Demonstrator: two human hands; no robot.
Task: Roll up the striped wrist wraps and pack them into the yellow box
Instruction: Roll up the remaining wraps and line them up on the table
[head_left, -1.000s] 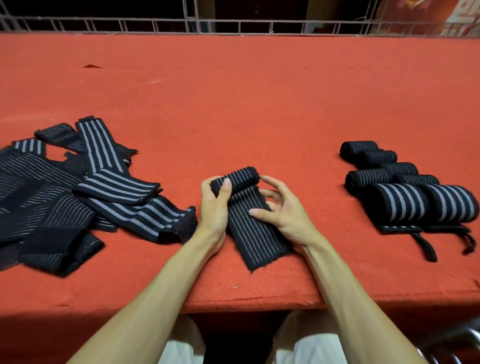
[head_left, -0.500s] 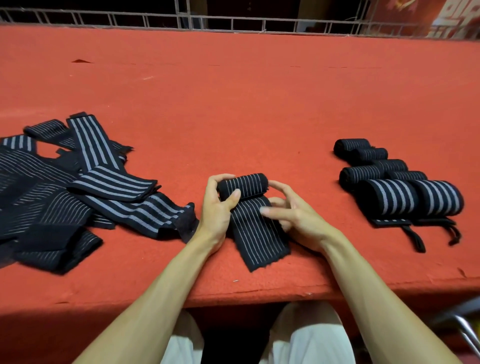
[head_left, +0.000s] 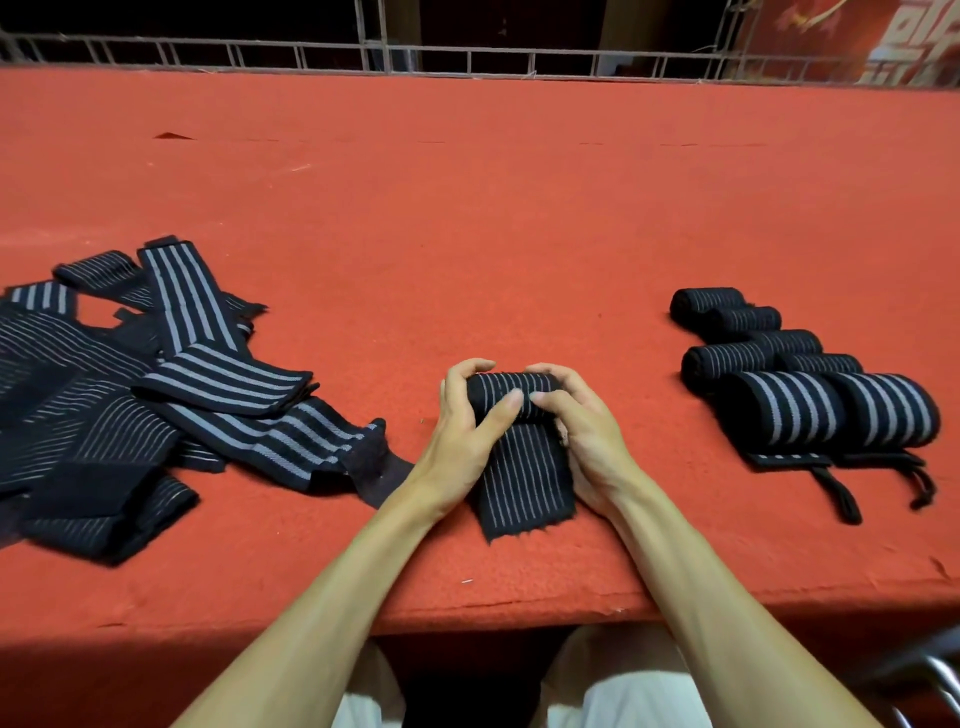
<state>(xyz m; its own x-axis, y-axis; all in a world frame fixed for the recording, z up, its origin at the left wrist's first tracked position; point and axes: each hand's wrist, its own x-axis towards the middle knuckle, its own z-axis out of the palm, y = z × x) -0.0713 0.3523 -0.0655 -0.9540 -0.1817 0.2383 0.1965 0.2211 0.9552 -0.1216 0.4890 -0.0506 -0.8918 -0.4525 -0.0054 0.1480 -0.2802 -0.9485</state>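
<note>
A black wrist wrap with thin grey stripes (head_left: 524, 467) lies near the table's front edge, its far end rolled into a tight cylinder. My left hand (head_left: 467, 426) grips the roll's left side, thumb across the front. My right hand (head_left: 582, 431) curls round its right side, fingers over the top. The flat tail runs toward me between both wrists. A loose pile of unrolled striped wraps (head_left: 135, 384) is spread at the left. Several finished rolls (head_left: 800, 374) sit at the right. No yellow box is in view.
The table is covered in red felt (head_left: 493, 208). A metal wire railing (head_left: 467, 52) runs along its far edge. A chrome chair part (head_left: 935, 680) shows at the bottom right, below the table's front edge.
Both hands have closed in over the roll; my right hand moved from beside the wrap onto the roll's right end. The rolled part has grown and the flat tail is shorter.
</note>
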